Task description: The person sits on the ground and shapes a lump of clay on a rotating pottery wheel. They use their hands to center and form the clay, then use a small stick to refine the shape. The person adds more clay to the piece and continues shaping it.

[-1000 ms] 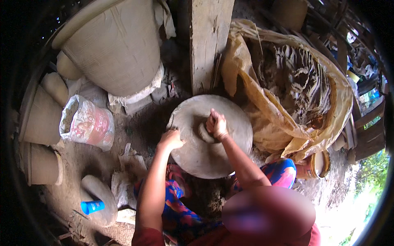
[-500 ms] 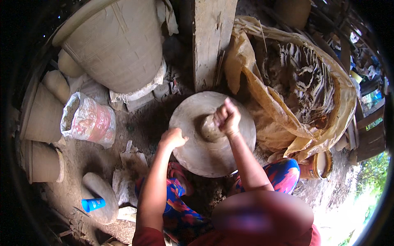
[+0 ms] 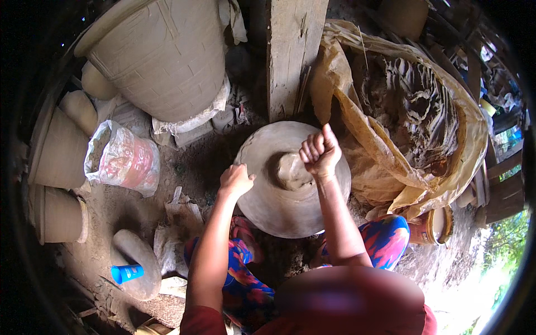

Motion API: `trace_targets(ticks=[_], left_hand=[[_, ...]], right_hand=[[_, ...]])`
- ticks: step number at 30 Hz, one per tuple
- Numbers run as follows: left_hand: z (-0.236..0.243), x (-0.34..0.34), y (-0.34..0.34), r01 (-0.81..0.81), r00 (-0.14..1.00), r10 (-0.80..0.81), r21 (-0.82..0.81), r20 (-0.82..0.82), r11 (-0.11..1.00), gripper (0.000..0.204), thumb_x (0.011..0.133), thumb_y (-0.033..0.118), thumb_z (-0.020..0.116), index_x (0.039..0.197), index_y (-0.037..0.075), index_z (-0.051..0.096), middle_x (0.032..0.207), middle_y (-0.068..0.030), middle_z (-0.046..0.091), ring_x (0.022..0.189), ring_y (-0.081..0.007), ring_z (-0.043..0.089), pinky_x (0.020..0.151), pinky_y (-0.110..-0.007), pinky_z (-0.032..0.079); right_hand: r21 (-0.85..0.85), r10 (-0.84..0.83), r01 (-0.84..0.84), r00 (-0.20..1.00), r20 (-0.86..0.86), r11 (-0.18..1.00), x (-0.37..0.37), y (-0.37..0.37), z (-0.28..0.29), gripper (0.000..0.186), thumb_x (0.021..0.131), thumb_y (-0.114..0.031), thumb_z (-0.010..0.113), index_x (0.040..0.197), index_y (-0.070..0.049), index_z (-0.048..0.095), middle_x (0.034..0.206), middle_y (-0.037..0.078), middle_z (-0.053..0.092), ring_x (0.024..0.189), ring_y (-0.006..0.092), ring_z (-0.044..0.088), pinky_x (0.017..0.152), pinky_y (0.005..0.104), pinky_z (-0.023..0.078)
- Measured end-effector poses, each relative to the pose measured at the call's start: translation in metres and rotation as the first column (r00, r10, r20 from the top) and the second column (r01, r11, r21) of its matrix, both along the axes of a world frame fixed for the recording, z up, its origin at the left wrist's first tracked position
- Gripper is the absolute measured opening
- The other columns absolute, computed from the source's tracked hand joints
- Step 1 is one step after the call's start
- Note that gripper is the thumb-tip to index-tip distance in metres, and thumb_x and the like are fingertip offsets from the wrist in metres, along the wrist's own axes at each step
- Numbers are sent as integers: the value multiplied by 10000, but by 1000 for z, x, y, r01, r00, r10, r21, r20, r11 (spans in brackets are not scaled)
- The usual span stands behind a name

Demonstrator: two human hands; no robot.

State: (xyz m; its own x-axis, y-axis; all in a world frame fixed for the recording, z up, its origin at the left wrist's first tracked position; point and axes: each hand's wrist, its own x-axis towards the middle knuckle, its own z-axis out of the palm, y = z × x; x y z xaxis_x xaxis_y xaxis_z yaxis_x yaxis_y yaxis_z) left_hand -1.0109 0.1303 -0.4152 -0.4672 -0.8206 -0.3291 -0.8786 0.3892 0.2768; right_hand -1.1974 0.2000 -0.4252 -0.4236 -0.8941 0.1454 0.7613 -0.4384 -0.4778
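A round pottery wheel [image 3: 262, 209] lies flat between my knees, its grey top smeared with clay. On its middle sits a low, rounded lump of clay [image 3: 292, 172]. My left hand [image 3: 237, 180] is at the wheel's left rim, fingers curled over the edge and thumb toward the middle. Beside the clay lump's right side, my right hand [image 3: 321, 152] is closed in a fist with the thumb sticking up. It overlaps the lump's edge in the view, and I see nothing in it. Whether it touches the clay, I cannot tell.
A large clay pot [image 3: 162, 61] stands back left, near a clay-smeared sack [image 3: 125, 159]. Raw clay [image 3: 410, 106] lies within a yellowish plastic sheet [image 3: 385, 162] at right. A wooden post [image 3: 293, 56] rises behind the wheel. A blue cup [image 3: 127, 273] rests on a disc at left.
My right hand has lifted off the lump and turned, so the curled fingers and raised thumb now show. My left hand stays at the rim. The clay lump's top looks flatter and paler.
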Motion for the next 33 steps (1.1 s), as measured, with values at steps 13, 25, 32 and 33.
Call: trace_targets(ticks=[13,25,32,33], left_hand=[[-12,2,-3,131,987,-150,-250,-60,959,435,735,312,610,1006,-25,560,959,-223,573,943,-318,551,840,-389,420],[-4,1,0,164,985,-173,-257,-15,952,411,755,319,573,1014,0,563,990,-223,558,966,-327,533,837,-385,422],[-10,1,-2,9,1000,-9,9,11,1000,398,752,316,573,983,-8,568,976,-223,564,953,-334,538,829,-398,423],[-10,1,-2,28,999,-32,-96,-40,995,390,753,319,573,956,-13,577,974,-221,566,946,-334,543,817,-407,429]], right_hand=[[520,65,10,990,-127,854,11,1,-17,507,861,-375,389,439,-127,255,374,0,216,298,136,235,308,284,198],[437,314,-212,933,-175,874,15,2,-18,511,859,-366,391,433,-124,246,369,4,192,306,136,188,317,281,174],[120,94,-86,993,-66,989,6,4,-17,532,864,-396,381,423,-127,253,356,1,210,296,128,190,306,272,175],[6,47,-47,999,0,999,8,2,-16,529,863,-399,383,426,-130,255,362,0,211,301,128,193,312,271,174]])
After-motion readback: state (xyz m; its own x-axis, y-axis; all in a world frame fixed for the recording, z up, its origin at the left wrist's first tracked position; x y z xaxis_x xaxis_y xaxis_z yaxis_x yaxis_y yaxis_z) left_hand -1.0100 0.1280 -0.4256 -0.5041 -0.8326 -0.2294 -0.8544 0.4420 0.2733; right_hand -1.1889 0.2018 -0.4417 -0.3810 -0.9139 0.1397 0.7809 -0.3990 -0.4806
